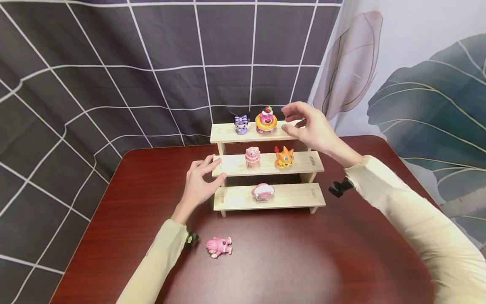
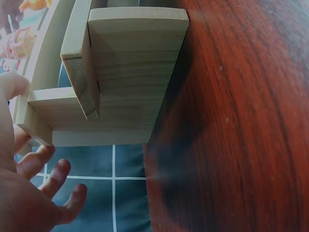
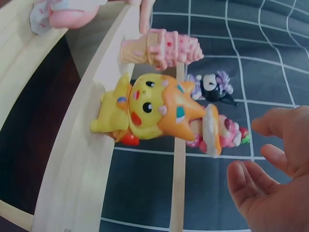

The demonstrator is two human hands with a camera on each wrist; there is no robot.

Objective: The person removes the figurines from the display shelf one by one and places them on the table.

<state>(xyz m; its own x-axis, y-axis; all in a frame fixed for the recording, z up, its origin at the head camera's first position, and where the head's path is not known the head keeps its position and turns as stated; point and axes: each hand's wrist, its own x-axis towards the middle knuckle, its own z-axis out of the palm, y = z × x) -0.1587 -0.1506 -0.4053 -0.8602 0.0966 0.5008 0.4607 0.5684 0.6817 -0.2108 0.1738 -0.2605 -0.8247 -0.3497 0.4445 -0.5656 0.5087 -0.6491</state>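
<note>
We see the spread left hand (image 1: 200, 179) steadying (presumably) a tiered pale-wood stand (image 1: 292, 196), the spread right hand (image 1: 314, 128) beside a yellow-ringed pink figurine (image 1: 266, 121).

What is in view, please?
Table: 1, reddish, underneath
Stand: 1, pale, centre
Bow figurine: 1, purple, top shelf
Ring figurine: 1, pink-yellow, top shelf
Cone figurine: 1, pink, middle shelf
Eared figurine: 1, orange-yellow, middle shelf
Rounded figurine: 1, pink-white, bottom shelf
Lying figurine: 1, pink, table
Gridded cloth: 1, dark, behind
Leaf cloth: 1, pale, right
Devices: 2, black, at sleeves
Sleeves: 2, cream, foreground
Left hand: 1, on middle shelf
Right hand: 1, by top shelf
</note>
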